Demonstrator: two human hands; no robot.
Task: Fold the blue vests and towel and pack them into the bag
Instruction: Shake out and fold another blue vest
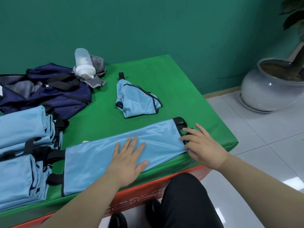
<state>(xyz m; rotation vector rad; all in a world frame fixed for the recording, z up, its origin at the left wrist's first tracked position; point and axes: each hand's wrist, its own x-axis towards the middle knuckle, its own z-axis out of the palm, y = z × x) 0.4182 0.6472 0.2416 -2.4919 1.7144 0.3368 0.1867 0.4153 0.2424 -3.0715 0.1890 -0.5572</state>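
Observation:
A light blue vest (98, 155) with black straps lies stretched flat along the front of the green table (172, 89). My left hand (128, 160) presses flat on its middle, fingers straight. My right hand (202, 145) rests at the vest's right end and pinches the fabric edge between thumb and fingers by the black straps. A crumpled blue vest (138, 99) sits behind it. Folded blue vests (21, 153) are stacked at the left. The dark navy bag (49, 92) lies open at the back left. A grey striped towel (97, 71) lies beside it.
A clear bottle with a white cap (83, 63) leans on the towel. A grey plant pot (271, 86) stands on the tiled floor to the right. The table's front edge runs just below my hands, with my dark trousers (185, 203) under it.

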